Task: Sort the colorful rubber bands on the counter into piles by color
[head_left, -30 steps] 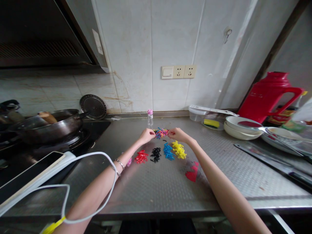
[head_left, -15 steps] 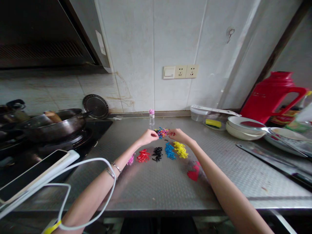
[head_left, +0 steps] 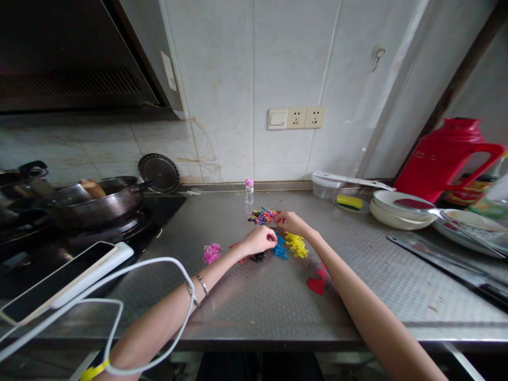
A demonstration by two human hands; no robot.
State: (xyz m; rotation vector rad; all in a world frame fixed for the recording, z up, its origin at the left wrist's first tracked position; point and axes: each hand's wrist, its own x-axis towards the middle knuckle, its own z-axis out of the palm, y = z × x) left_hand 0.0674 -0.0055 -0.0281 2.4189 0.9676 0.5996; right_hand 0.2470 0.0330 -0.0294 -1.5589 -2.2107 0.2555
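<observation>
My left hand is closed in a pinch above the black rubber bands, with its fingertips beside the blue rubber bands. Whatever it pinches is too small to make out. At the right edge of the mixed-colour rubber bands, my right hand has its fingers bent together; what they hold, if anything, is hidden. Yellow rubber bands lie just below that hand. Further left is a pink pile, and my left wrist mostly covers the red pile.
A small pink-capped bottle stands behind the mixed pile. Red heart shapes lie by my right forearm. Bowls, a knife and a red thermos are on the right. A pan sits on the left stove; a phone and white cable are nearer.
My left hand has moved from the mixed pile to the right and nearer, over the black pile beside the blue one. My right hand stays by the mixed pile.
</observation>
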